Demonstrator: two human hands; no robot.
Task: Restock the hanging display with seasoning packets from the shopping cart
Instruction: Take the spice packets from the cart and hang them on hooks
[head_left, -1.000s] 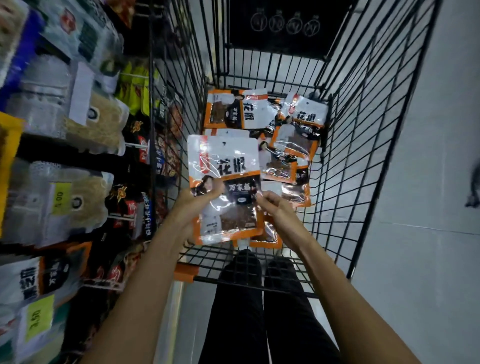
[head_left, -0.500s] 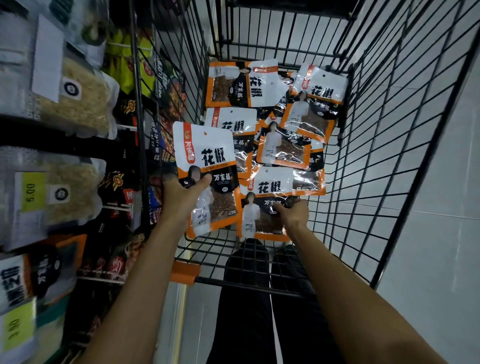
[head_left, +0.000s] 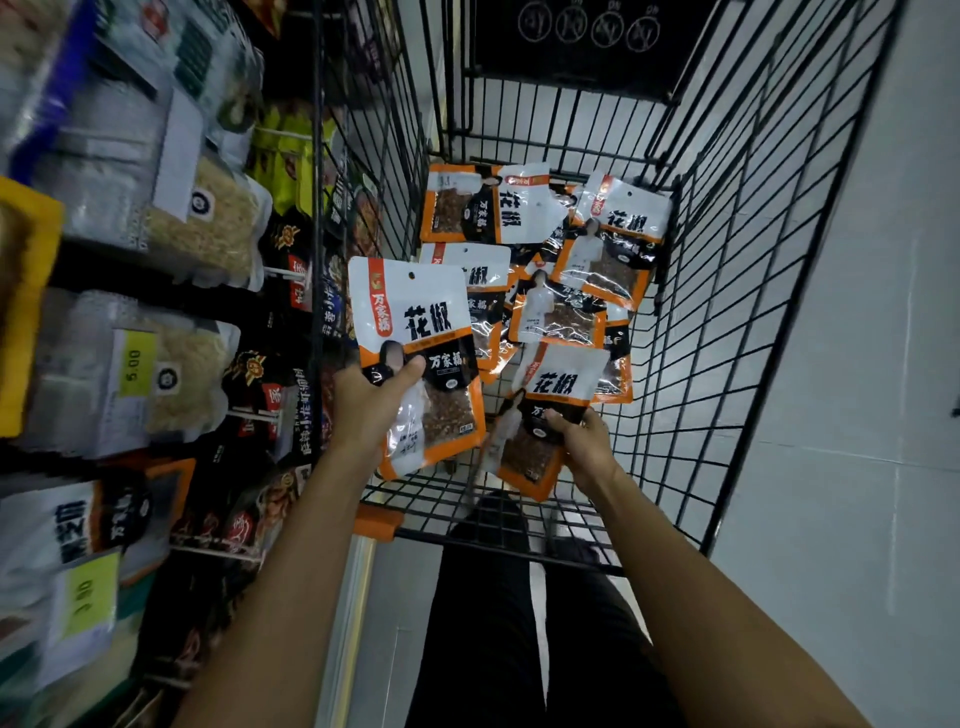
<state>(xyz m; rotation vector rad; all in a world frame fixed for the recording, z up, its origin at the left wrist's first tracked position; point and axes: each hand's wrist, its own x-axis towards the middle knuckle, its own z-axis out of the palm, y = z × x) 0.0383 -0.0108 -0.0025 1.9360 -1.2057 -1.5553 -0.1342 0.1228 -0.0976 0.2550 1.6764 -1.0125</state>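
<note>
Fingers (head_left: 561, 420) of the right hand (head_left: 589, 444) curl round the lower half of a seasoning packet (head_left: 550, 387), which is tilted low in the shopping cart (head_left: 737, 312). The left hand (head_left: 371, 405) grips a second packet (head_left: 415, 322) upright near the cart's left wall, thumb across its front. Loose packets (head_left: 613, 244) lie heaped in the cart, and the hanging display (head_left: 260, 384) stands just left of it.

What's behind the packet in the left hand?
Behind the held packet, another packet lies in the cart; only its top and right side show, the rest is covered.
</note>
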